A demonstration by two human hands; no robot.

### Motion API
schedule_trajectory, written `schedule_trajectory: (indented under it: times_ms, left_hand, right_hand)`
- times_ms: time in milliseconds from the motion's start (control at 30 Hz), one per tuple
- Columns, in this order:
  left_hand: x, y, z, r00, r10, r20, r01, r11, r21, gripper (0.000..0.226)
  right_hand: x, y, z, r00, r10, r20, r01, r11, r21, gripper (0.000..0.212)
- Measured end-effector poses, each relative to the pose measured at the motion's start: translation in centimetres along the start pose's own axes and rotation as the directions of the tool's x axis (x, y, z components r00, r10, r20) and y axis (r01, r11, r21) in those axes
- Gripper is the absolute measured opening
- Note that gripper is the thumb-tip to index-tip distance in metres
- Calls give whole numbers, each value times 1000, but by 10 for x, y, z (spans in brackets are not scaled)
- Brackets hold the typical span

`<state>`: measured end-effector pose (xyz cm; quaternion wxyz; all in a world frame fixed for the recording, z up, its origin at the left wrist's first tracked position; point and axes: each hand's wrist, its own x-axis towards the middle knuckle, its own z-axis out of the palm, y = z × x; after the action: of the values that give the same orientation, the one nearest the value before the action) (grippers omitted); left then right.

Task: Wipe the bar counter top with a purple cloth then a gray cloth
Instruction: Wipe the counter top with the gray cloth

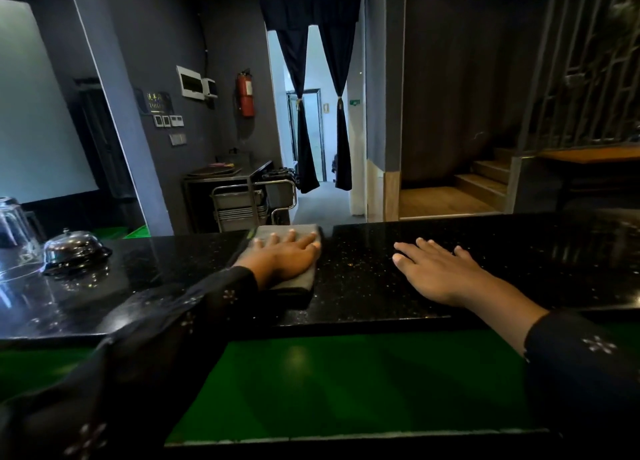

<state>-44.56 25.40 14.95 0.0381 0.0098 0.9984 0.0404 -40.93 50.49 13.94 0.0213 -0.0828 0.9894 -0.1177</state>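
A folded gray cloth [277,232] lies flat on the black speckled bar counter top [363,272], reaching its far edge. My left hand [289,257] presses down on the cloth with straight, spread fingers. To the right, my right hand [436,269] rests flat on the bare counter, fingers straight, holding nothing. No purple cloth is in view.
A shiny metal call bell [74,250] stands on the counter at the left, with an upturned glass [14,224] behind it. A green lower surface [346,383] runs below the counter's near edge. Beyond the counter are a steel trolley [249,200] and a curtained doorway.
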Motion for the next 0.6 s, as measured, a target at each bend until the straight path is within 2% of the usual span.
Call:
schedule_trajectory:
  times_ms: [133,267,333,400,533,600]
  left_hand:
    - [-44,51,8,977,213,13,-213,977,-14,54]
    - [-93,60,23,934,356,-23,-356,935,6,53]
    - [-99,50,19,932,363,-7,-363,932,-17,56]
    - [-91,42,11,943,332,-27,-333,941,-66,64]
    - [-72,52,15,945,327,-23,-327,944,-41,72]
    - [-56,55,18,945,325,-26,-325,945,-19,72]
  right_hand:
    - [-8,-3,-4,1000,9,3,-9,1000,25,53]
    - [-14,-6,-6,998,-3,-55,10,993,120,55]
    - [-19,-1,-11,991,-10,-130,37,979,199,55]
    - [-26,15,-21,986,2,-166,29,982,185,55]
    - [-36,66,-31,994,98,-40,-100,994,-53,62]
    - [-37,80,-27,990,139,20,-137,989,-52,69]
